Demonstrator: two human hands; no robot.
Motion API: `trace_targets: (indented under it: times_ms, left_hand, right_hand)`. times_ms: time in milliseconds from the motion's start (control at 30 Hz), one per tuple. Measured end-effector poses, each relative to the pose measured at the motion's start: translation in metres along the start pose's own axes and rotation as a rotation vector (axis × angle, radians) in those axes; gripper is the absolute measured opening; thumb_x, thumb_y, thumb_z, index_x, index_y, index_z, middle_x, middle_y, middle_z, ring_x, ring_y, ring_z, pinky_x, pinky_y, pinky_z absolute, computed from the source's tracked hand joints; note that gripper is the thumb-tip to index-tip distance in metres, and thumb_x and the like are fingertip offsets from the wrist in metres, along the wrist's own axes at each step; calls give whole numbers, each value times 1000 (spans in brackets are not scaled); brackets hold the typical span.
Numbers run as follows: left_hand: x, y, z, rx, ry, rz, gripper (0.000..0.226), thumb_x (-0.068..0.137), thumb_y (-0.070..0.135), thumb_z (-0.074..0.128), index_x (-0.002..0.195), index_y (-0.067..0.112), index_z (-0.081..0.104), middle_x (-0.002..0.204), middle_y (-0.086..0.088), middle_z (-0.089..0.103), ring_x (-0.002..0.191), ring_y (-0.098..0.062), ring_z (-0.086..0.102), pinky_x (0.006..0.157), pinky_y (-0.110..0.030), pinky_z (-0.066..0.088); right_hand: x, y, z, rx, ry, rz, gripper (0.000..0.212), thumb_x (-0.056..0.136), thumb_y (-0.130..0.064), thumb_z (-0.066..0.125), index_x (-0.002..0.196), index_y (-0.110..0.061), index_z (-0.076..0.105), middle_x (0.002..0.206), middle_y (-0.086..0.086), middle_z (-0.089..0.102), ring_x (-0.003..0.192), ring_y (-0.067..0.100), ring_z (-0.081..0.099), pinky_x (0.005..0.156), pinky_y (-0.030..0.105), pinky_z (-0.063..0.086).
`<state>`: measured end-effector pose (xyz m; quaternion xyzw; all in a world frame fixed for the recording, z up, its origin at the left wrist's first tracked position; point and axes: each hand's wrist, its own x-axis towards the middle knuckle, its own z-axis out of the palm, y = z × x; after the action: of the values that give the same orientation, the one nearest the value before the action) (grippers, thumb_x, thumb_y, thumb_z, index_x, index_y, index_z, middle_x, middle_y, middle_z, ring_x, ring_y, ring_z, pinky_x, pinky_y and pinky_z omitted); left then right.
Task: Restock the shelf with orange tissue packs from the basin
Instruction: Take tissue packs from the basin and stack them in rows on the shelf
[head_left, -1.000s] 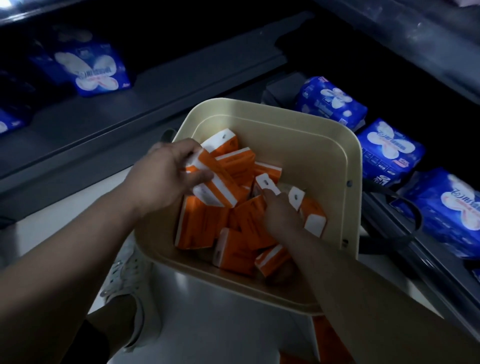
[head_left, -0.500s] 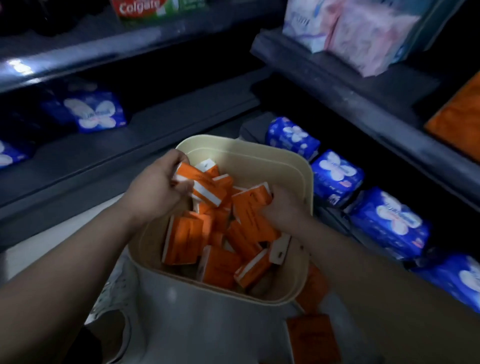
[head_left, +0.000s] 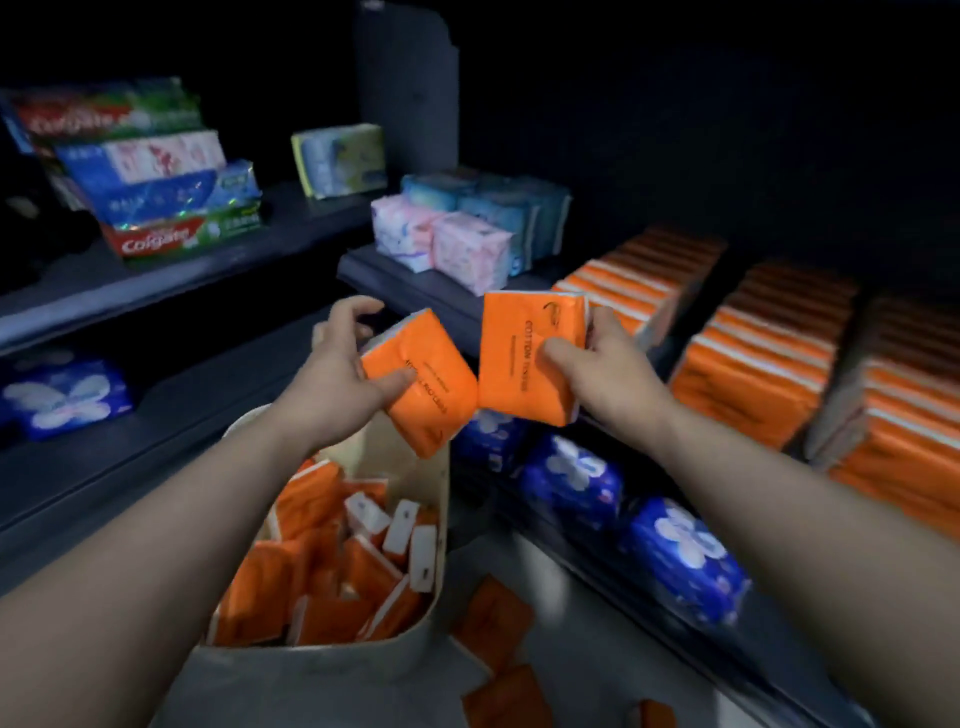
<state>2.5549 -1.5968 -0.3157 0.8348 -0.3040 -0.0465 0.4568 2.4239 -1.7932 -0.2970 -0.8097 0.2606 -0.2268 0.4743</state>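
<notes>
My left hand (head_left: 332, 371) grips an orange tissue pack (head_left: 418, 387), tilted, above the basin. My right hand (head_left: 602, 369) holds a second orange tissue pack (head_left: 519, 353) upright, its edge touching the left one. Both packs are lifted in front of the dark shelf (head_left: 447, 306). Below them the cream basin (head_left: 441, 499) holds several more orange packs (head_left: 332, 571). Rows of orange packs (head_left: 758, 358) stand on the shelf to the right of my right hand.
Pink and blue packs (head_left: 467, 234) sit on the shelf behind my hands. Toothpaste boxes (head_left: 150, 171) lie on the upper left shelf. Blue packs (head_left: 623, 509) line the lower shelf at right. A few orange packs (head_left: 498, 654) lie on the floor by the basin.
Both hands rose out of the basin, each carrying an orange pack, up to shelf height. The view tilted upward, showing the shelf rows.
</notes>
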Motion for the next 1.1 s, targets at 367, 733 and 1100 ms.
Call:
trace_targets:
  times_ms: [367,733,1100]
  left_hand:
    - [7,132,108,-371,-166,64,26,90,26,60,108,7,59,98,-6,70,84,-15,68,81,-37,56]
    - [-4,258,215,-273,-285,95,75,69,24,73,132,10,34,100,-1,63,84,-18,63,81,-36,54]
    - [-8,369,331,-157,-489,442,51,92,20,55,142,18,41,126,-3,58,107,-22,60,85,-24,47]
  right_hand:
    - [-49,10,-188,417,343,283,20,90,-25,53,77,-11,58,83,11,65,76,26,62,70,38,50]
    - [-119,63,-337,528,562,442,37,79,-6,71,113,-3,56,102,15,67,80,25,67,67,44,58]
    - [-150,121,-433,215,867,362,57,74,-9,76,125,-12,50,107,4,62,91,22,62,77,32,49]
